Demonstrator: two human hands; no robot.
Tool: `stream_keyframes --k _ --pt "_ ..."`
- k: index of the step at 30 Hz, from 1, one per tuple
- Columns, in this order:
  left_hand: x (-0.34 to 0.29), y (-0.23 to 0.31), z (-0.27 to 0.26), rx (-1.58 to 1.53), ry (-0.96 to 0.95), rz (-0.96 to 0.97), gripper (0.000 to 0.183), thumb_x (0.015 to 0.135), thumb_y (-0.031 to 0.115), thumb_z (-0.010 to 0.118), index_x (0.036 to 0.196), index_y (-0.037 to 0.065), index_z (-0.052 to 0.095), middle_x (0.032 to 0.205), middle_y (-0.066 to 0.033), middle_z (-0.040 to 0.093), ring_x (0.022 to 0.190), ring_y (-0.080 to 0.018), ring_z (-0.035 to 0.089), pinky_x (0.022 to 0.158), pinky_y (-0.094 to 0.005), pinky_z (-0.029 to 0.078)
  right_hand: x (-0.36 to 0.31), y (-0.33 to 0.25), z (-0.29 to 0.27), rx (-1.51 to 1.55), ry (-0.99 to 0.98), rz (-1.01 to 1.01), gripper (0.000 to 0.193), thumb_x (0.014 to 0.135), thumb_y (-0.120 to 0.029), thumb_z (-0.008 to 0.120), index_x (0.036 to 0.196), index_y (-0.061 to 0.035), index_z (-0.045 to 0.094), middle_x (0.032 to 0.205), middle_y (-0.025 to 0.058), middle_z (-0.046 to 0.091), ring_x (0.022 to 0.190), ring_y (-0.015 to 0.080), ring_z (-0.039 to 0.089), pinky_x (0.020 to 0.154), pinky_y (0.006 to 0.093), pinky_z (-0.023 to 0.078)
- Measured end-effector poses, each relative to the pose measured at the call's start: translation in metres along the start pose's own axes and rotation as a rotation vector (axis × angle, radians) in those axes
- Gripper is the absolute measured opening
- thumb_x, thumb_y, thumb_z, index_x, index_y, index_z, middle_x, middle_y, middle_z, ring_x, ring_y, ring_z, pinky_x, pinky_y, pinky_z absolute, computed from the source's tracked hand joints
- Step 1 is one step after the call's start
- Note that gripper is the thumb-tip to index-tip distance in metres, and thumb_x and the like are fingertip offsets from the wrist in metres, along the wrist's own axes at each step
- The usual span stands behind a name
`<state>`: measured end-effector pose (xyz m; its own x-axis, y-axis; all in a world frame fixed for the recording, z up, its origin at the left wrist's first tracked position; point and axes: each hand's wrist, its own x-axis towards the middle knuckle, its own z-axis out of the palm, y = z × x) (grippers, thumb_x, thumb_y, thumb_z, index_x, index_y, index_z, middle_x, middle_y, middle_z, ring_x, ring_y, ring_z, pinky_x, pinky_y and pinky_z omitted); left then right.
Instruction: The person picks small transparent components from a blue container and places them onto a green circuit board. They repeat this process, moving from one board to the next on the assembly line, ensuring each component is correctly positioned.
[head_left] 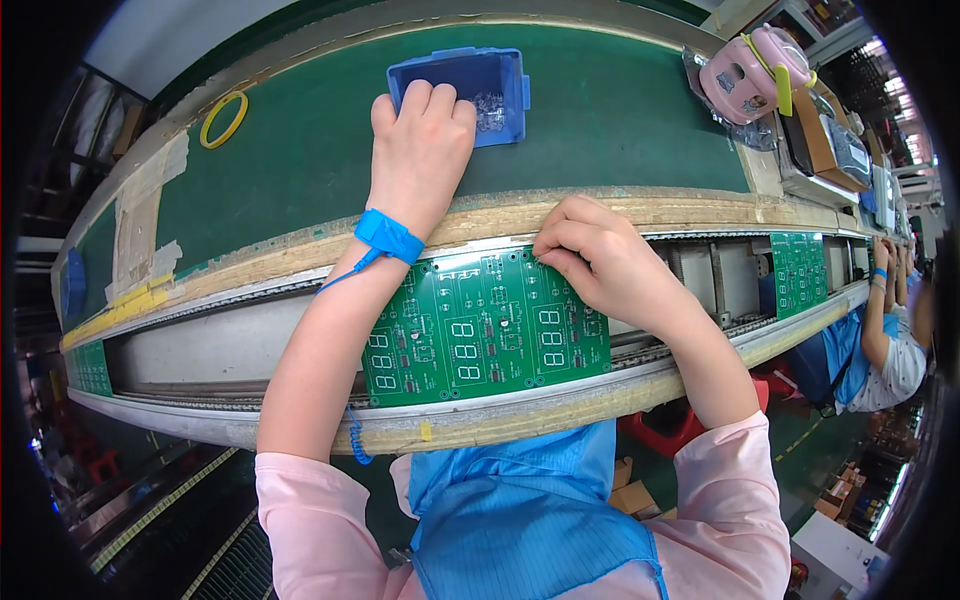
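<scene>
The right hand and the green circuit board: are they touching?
Touching. In the head view the right hand is curled, and its fingertips press on the top edge of the green circuit board, with no gap visible.

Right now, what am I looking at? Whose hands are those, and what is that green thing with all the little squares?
This single picture comes from a camera worn on a person's head, looking down, so the edges bend. There is no machine arm; the two bare hands are that person's own. The left hand, with a blue wrist strap and curly cord, reaches to the small blue plastic bin of tiny parts on the dark green belt. The right hand pinches its fingertips down on the top edge of the flat green circuit board, which rests on metal rails. I cannot tell what, if anything, either hand holds. Nearby lie a yellow ring and a pink container. Another worker's arm shows far right.
</scene>
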<state>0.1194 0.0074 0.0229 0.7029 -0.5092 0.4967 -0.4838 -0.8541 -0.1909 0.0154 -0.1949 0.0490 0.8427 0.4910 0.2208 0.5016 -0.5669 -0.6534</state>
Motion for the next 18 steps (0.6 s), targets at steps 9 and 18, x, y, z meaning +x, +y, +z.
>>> stream_keyframes --k 9,18 --pt "-0.0005 0.0023 -0.0021 0.054 -0.016 0.004 0.013 0.083 0.013 0.059 0.096 0.015 0.062 0.093 0.0007 0.055 0.101 -0.0175 0.054 0.091 -0.0436 0.037 -0.0029 -0.0026 0.0018 -0.085 -0.003 0.008 0.006 0.081 0.003 0.065 0.086 0.0024 0.062 0.091 0.0131 0.06 0.088 0.0313 0.06 0.078 0.0393 0.049" --pt "-0.005 0.0011 -0.0006 -0.026 0.007 -0.003 0.021 0.082 0.012 0.06 0.101 0.015 0.069 0.096 0.0017 0.058 0.103 -0.0178 0.054 0.093 -0.0445 0.037 -0.0014 -0.0063 0.0019 -0.077 -0.016 0.023 0.003 0.08 0.002 0.061 0.083 0.0025 0.06 0.087 0.0165 0.056 0.089 0.0354 0.057 0.081 0.0429 0.048"
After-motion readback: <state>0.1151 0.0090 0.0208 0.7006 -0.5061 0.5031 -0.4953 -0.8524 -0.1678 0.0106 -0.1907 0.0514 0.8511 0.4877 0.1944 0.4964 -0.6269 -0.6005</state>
